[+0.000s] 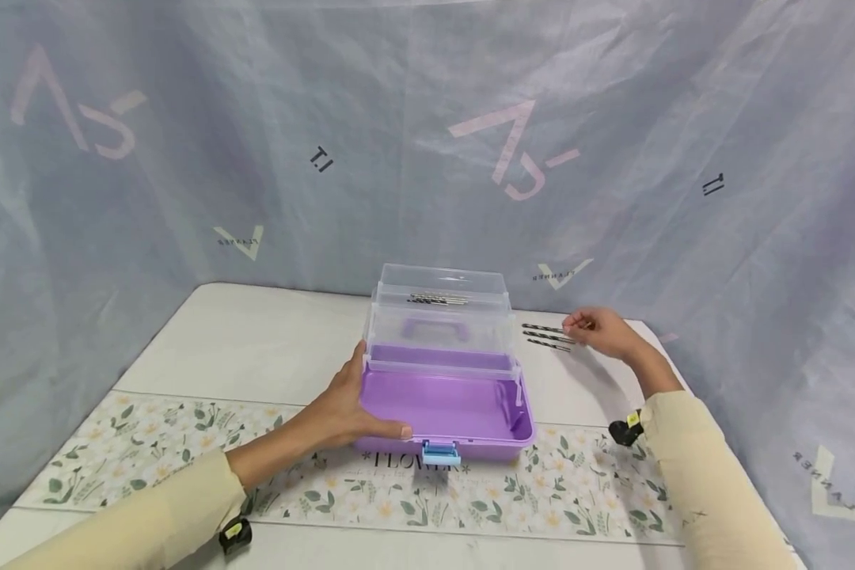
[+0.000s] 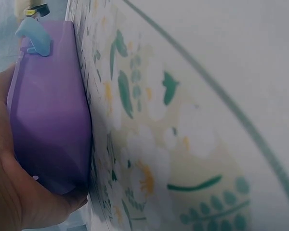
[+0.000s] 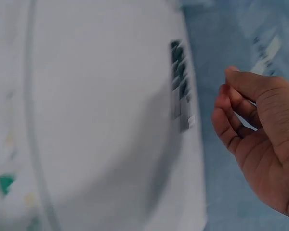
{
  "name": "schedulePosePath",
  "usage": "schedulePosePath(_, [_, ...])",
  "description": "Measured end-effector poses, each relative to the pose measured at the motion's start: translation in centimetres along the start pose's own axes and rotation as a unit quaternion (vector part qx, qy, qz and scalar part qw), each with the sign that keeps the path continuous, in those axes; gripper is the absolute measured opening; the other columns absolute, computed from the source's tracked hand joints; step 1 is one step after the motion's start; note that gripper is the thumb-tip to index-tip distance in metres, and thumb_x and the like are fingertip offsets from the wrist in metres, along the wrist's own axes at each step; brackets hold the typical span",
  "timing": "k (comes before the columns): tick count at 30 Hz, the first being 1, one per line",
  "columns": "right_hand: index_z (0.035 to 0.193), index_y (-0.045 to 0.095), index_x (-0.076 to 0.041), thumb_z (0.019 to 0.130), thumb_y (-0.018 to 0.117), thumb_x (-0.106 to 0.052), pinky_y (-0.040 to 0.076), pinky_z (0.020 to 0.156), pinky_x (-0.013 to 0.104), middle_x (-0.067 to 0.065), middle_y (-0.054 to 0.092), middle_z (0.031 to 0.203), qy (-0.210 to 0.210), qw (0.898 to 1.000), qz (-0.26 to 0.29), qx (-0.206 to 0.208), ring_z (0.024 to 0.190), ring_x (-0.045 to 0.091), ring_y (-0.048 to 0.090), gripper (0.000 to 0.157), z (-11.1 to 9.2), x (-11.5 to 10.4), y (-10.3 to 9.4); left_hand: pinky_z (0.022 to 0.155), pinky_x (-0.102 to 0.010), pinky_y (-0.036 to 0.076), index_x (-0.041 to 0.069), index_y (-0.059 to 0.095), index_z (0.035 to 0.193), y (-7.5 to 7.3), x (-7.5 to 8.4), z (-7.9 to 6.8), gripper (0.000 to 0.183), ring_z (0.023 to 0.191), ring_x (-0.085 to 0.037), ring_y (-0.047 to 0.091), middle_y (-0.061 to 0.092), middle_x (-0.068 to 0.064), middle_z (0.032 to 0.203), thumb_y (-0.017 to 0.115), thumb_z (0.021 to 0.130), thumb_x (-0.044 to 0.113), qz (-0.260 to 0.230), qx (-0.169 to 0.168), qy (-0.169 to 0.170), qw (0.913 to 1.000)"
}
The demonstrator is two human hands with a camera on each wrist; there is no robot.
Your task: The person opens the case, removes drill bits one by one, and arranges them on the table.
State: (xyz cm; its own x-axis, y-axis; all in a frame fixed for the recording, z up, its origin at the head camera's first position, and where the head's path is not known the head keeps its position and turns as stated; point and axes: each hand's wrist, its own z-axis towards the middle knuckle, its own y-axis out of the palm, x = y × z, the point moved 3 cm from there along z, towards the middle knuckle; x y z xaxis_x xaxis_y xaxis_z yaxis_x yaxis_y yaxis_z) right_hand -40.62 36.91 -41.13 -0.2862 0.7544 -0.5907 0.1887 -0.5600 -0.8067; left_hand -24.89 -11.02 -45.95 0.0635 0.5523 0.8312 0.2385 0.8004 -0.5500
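Note:
An opened purple storage box [image 1: 449,408] with a light blue latch [image 1: 440,454] stands at the middle of the table. My left hand [image 1: 342,408] grips its left end, with the thumb along the front rim; the left wrist view shows the hand wrapped about the purple wall [image 2: 55,110]. Several drill bits [image 1: 438,300] lie in the raised clear trays [image 1: 435,326]. To the right of the box, three drill bits [image 1: 547,336] lie on the table. My right hand [image 1: 602,332] hovers at their right ends, fingers loosely bent, and nothing shows between thumb and fingertips [image 3: 221,101].
A floral runner [image 1: 185,443] crosses the white table [image 1: 256,332] under the front of the box. Grey-blue printed cloth [image 1: 399,142] hangs behind the table and at both sides. The table's right edge runs close by my right forearm.

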Motion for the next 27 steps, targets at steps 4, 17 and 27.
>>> schedulePosePath(4, [0.128,0.073,0.006,0.114,0.066,-0.015,0.060,0.079,0.028,0.023,0.077,0.113,-0.036,0.999,-0.008,0.005,0.092,0.017,0.069,0.026,1.0,-3.3,-1.2,0.130,-0.076,0.040,0.021,-0.015,0.182,0.0,0.1,0.0,0.177,0.161,-0.051,0.045,0.021,-0.026,0.186,0.109,0.062,0.062,0.002,0.001,0.000,1.0000])
schedulePosePath(17, [0.128,0.078,0.001,0.115,0.068,-0.023,0.055,0.083,0.028,0.022,0.078,0.113,-0.105,0.994,-0.030,0.021,0.094,0.025,0.069,0.029,4.8,-13.7,-0.9,0.131,-0.076,0.039,0.021,-0.014,0.182,0.1,0.0,-0.1,0.176,0.161,-0.050,0.045,0.023,-0.026,0.185,0.108,0.062,0.062,-0.002,-0.001,0.008,1.0000])
schedulePosePath(27, [0.130,0.080,0.000,0.114,0.067,-0.017,0.059,0.087,0.039,0.019,0.081,0.114,-0.135,0.989,-0.064,0.000,0.096,0.026,0.072,0.026,7.8,-16.8,2.3,0.131,-0.076,0.037,0.025,-0.014,0.182,0.2,-0.3,-0.1,0.177,0.162,-0.049,0.044,0.023,-0.025,0.185,0.109,0.060,0.063,-0.010,-0.001,0.005,0.9999])
